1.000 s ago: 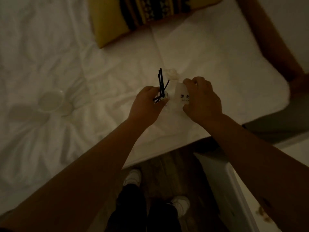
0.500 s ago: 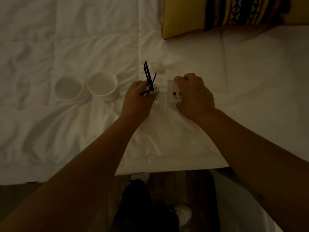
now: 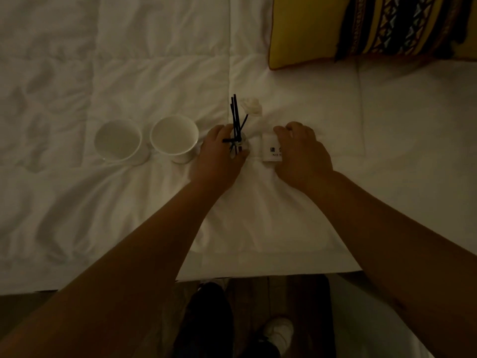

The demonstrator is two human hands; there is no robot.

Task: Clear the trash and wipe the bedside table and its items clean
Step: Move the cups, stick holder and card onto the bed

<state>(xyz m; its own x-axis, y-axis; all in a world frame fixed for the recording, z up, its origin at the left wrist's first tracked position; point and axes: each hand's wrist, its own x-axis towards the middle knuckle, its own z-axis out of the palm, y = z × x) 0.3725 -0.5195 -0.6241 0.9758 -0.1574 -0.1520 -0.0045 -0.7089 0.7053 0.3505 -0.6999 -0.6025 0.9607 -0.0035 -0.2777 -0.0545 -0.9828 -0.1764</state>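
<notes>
My left hand point(image 3: 218, 157) grips a small reed diffuser bottle point(image 3: 238, 143) with black sticks and a pale flower stick, resting it on the white bed cover point(image 3: 258, 215). A small white sign card point(image 3: 271, 149) with printed letters stands on the cover to its right, held by my right hand point(image 3: 302, 155). Two white mugs point(image 3: 118, 142) point(image 3: 175, 139) stand side by side on the cover just left of my left hand.
A yellow patterned cushion point(image 3: 366, 29) lies at the far right of the bed. The bed's near edge runs across the lower part of the view, with dark floor, my legs and a white shoe point(image 3: 278, 332) below it.
The view has swung left, bringing the two mugs into sight. Both hands have lowered the diffuser and the card onto the bed cover beside the mugs.
</notes>
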